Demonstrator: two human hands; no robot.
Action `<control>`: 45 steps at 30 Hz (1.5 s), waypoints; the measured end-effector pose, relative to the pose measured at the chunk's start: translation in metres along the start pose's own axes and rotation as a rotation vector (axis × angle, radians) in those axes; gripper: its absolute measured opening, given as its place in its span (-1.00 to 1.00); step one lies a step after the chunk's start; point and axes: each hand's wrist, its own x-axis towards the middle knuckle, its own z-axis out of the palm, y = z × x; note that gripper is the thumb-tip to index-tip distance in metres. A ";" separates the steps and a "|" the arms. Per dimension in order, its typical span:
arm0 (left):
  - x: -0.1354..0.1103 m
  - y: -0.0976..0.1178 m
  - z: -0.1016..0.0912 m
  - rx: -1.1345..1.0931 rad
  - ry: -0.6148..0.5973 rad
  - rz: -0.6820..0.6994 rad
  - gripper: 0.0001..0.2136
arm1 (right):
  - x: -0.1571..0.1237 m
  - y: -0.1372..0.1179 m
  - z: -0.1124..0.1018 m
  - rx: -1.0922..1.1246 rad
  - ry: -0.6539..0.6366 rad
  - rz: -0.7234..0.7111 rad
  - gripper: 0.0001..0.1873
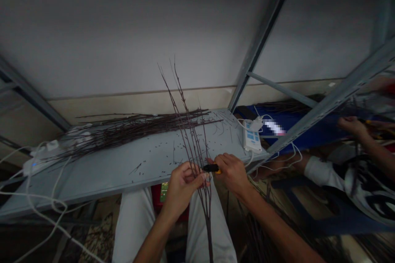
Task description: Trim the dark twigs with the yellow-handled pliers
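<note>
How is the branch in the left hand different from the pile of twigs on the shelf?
The branch is gripped by the left hand; the pile of twigs lies on the shelf. The branch fans into a few separate stems, but the pile is a thick, crowded bunch. Both look thin and dark.

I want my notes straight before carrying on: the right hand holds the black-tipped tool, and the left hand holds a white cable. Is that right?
Not quite. The head view shows the left hand holding a dark branching twig. The right hand does hold the black-tipped tool, as you said.
</note>
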 end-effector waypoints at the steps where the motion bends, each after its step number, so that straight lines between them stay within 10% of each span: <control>1: 0.000 -0.001 0.000 -0.008 0.019 -0.012 -0.75 | -0.001 0.001 0.002 0.021 0.006 0.021 -0.68; 7: 0.002 -0.002 -0.002 -0.050 0.116 -0.027 -0.71 | -0.012 -0.013 0.000 0.238 0.086 0.283 -0.53; 14: 0.009 0.009 -0.003 0.045 0.022 0.071 -0.77 | -0.023 -0.056 -0.011 1.034 0.027 0.599 -0.58; 45: 0.007 -0.008 -0.015 -0.025 -0.032 0.075 -0.77 | -0.041 -0.069 0.004 1.189 0.090 0.722 -0.55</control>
